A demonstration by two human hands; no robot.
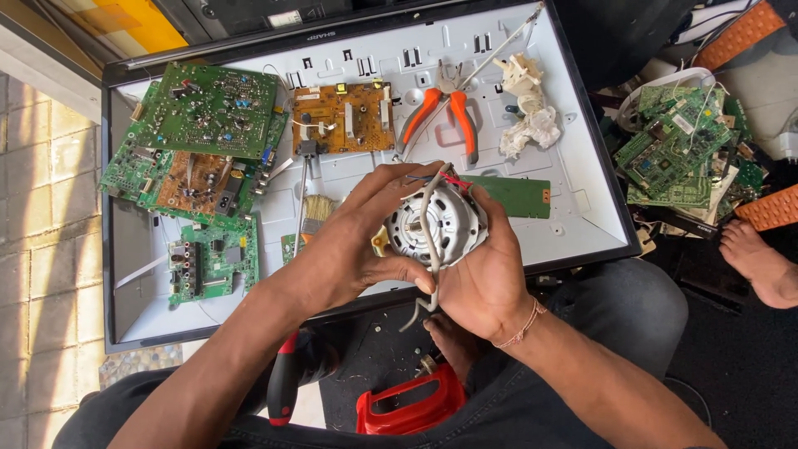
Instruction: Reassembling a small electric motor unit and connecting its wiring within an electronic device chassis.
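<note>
Both my hands hold a small round silver electric motor [434, 224] in front of me, over my lap. My right hand [484, 278] cups it from below and from the right. My left hand [353, 249] grips it from the left, thumb near its lower face. A grey cable [429, 249] runs across the motor's face and hangs down below my hands. Red and blue wires [453, 179] show at its top.
A white panel tray [582, 191] lies ahead, holding green circuit boards [208, 108], an orange-brown board [342, 116], orange-handled pliers [440, 112], a brush [316, 208] and a white crumpled part [528, 120]. More green boards [677, 145] are piled right. A person's bare foot [761, 258] is at right. A red object [411, 407] sits by my lap.
</note>
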